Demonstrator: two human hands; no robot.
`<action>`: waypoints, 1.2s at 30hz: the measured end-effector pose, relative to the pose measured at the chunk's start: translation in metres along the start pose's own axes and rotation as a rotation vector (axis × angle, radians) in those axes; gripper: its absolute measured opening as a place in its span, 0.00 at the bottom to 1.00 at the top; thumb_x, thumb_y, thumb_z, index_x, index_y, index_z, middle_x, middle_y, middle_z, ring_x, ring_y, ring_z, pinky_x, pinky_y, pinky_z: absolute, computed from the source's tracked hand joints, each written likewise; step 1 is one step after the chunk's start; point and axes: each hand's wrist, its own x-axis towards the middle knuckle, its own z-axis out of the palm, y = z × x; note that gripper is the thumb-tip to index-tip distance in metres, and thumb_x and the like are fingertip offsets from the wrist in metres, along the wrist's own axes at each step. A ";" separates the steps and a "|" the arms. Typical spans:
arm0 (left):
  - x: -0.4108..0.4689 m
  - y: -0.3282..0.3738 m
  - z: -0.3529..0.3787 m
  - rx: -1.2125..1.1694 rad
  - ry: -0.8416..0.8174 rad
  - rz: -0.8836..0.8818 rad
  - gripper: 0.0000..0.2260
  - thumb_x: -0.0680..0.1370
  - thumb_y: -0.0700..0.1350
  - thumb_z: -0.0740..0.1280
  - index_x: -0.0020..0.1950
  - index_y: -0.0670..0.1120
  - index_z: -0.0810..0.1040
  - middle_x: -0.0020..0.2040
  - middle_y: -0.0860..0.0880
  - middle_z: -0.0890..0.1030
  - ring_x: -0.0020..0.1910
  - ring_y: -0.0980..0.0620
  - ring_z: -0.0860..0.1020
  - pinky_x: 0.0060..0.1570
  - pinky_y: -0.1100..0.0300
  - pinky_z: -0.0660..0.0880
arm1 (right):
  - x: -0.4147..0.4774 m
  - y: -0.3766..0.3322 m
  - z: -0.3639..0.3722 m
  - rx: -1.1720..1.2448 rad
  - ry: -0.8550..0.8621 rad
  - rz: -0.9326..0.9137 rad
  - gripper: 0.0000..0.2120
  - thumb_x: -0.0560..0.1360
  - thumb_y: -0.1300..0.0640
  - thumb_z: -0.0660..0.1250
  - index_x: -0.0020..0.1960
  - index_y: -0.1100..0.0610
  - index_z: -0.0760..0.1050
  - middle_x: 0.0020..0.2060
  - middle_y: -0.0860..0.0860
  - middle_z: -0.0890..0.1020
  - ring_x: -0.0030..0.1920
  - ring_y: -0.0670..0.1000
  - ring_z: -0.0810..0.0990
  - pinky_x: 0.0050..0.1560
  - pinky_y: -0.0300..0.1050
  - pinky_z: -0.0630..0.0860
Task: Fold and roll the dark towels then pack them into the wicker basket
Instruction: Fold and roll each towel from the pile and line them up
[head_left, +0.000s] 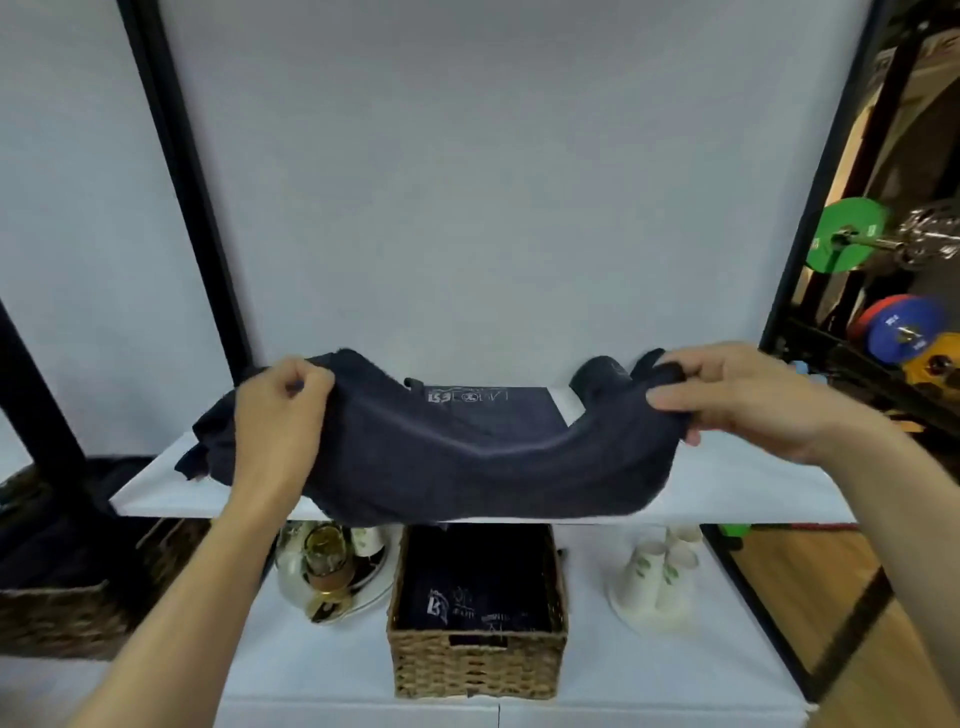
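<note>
Step in hand, as I judge it: folding, not yet rolling.

The white shelf is the work surface. The held towel hangs stretched lengthwise just above it. It sags in the middle, and its lower edge drapes past the shelf's front edge. The cloth is dark navy, limp and soft, and seems already doubled along its length.

The wicker basket stands on the counter below the shelf. Dark towels with white logos are inside; how full it is, I cannot tell.

A second towel lies flat on the shelf behind, white logo up. A rolled towel sits at the back right, partly hidden.

The left hand is clenched around the bunched left end. The right hand pinches the right end, fingers over and thumb under.

Next move, in my estimate: lower the cloth flat, square the edges, then roll from one end under even tension.
</note>
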 end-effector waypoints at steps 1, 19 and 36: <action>-0.002 -0.022 0.001 0.058 -0.064 -0.081 0.14 0.76 0.43 0.63 0.31 0.46 0.66 0.29 0.52 0.67 0.32 0.54 0.66 0.35 0.58 0.63 | 0.002 0.014 0.005 -0.142 -0.050 0.070 0.06 0.75 0.62 0.69 0.39 0.59 0.80 0.32 0.51 0.76 0.32 0.47 0.73 0.39 0.45 0.71; 0.218 -0.168 0.177 0.066 -0.122 -0.577 0.06 0.81 0.41 0.62 0.45 0.43 0.73 0.40 0.45 0.71 0.31 0.50 0.81 0.39 0.50 0.83 | 0.314 0.161 -0.022 -0.204 0.553 0.252 0.03 0.78 0.62 0.65 0.46 0.57 0.77 0.37 0.57 0.83 0.29 0.48 0.80 0.30 0.38 0.76; 0.099 -0.178 0.114 0.683 -0.434 -0.345 0.26 0.72 0.50 0.76 0.67 0.46 0.74 0.57 0.46 0.80 0.59 0.45 0.76 0.56 0.53 0.72 | 0.220 0.212 0.055 -0.810 0.353 0.420 0.19 0.78 0.46 0.67 0.59 0.61 0.72 0.52 0.58 0.78 0.51 0.59 0.77 0.46 0.48 0.71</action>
